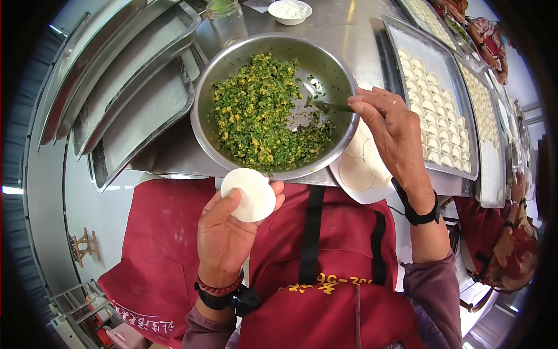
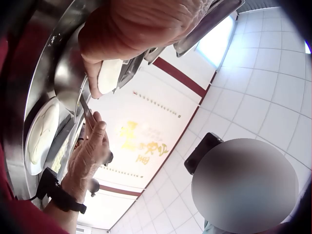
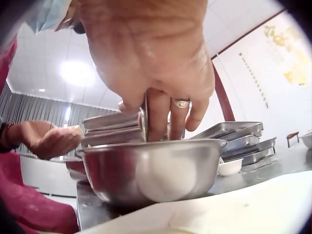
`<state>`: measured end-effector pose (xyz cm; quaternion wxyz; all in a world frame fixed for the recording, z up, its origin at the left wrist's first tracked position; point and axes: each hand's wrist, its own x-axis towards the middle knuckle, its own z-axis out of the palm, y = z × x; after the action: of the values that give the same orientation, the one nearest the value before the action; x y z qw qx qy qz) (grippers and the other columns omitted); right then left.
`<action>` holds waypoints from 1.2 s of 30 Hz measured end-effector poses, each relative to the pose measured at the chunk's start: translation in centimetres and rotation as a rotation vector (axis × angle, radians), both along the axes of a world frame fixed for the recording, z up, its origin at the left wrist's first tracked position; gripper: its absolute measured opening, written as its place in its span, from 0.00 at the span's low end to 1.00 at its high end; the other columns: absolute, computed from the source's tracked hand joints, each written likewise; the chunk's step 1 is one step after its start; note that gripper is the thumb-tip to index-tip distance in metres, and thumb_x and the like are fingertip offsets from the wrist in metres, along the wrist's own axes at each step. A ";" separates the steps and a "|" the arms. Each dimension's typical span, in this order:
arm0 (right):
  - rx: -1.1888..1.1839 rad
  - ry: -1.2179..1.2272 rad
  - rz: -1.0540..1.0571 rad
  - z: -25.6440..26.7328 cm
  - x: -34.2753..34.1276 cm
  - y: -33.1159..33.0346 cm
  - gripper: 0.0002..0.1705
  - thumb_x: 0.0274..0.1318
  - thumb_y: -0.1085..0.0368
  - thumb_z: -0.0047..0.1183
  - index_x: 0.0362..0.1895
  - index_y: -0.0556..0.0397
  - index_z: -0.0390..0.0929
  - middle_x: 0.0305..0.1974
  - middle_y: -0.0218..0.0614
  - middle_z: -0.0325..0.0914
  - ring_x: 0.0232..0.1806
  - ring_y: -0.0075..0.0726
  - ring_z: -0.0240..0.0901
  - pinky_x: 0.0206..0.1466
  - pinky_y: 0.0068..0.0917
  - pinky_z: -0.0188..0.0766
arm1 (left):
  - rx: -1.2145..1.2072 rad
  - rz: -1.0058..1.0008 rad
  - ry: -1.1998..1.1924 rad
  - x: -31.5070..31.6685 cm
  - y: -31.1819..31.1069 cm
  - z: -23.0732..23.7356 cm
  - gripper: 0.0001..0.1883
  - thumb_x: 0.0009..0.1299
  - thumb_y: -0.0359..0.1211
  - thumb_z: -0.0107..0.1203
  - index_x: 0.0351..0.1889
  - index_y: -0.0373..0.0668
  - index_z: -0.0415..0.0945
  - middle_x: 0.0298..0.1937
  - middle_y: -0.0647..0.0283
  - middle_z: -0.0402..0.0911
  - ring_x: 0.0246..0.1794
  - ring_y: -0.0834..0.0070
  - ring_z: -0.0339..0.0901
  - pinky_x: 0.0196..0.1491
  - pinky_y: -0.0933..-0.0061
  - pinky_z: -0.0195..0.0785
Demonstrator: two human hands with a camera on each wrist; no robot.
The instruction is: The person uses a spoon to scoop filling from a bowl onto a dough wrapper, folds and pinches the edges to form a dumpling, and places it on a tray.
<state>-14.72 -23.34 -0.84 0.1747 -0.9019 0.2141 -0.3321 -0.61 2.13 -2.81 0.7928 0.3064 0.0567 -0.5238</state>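
Note:
My left hand (image 1: 224,241) holds a round white dumpling wrapper (image 1: 253,200) on its fingers, with the thumb over its near edge. It is just in front of a large steel bowl (image 1: 200,119). Chopped green and yellow filling (image 1: 250,113) fills the bowl's left and near side, while bare metal shows at the right. Over the bowl's right rim, my right hand (image 1: 398,136) grips a slim metal utensil (image 1: 332,107). Its tip is down among scraps of filling; the kind cannot be told. In the right wrist view the bowl wall (image 3: 117,170) hides the fingertips.
A white plate (image 1: 369,198) with stacked wrappers (image 1: 356,172) sits right of the bowl, under my right forearm. Farther right, a metal tray (image 1: 395,38) holds rows of dumplings (image 1: 433,116). Stacked trays (image 1: 139,110) stand left. A glass jar (image 1: 226,23) and white bowl (image 1: 290,20) are behind.

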 end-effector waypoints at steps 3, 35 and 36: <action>0.108 0.061 -0.044 0.0 0.7 1.0 0.14 0.65 0.60 0.56 0.39 0.60 0.84 0.37 0.49 0.83 0.45 0.53 0.79 0.51 0.39 0.74 | 0.014 0.033 0.002 0.0 0.1 0.1 0.23 0.73 0.28 0.50 0.64 0.26 0.63 0.62 0.39 0.72 0.66 0.41 0.69 0.69 0.38 0.62; 1.215 -0.321 0.140 -0.8 2.6 2.8 0.22 0.70 0.56 0.50 0.46 0.67 0.80 0.42 0.46 0.83 0.45 0.43 0.82 0.59 0.34 0.73 | -0.086 0.079 0.026 0.4 -1.0 1.4 0.23 0.79 0.36 0.42 0.64 0.27 0.62 0.63 0.41 0.71 0.68 0.41 0.65 0.73 0.37 0.53; 1.220 -0.330 0.141 -0.9 2.5 2.7 0.22 0.70 0.56 0.50 0.46 0.67 0.80 0.42 0.47 0.83 0.45 0.43 0.82 0.59 0.35 0.73 | -0.094 0.073 0.031 0.5 -1.1 1.5 0.23 0.79 0.37 0.42 0.64 0.27 0.62 0.63 0.41 0.71 0.68 0.41 0.65 0.73 0.37 0.53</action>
<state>-12.20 -20.68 -1.69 0.7092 -0.5890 0.2752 -0.2728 -0.11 0.99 -1.32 0.8239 0.2583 0.0553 -0.5014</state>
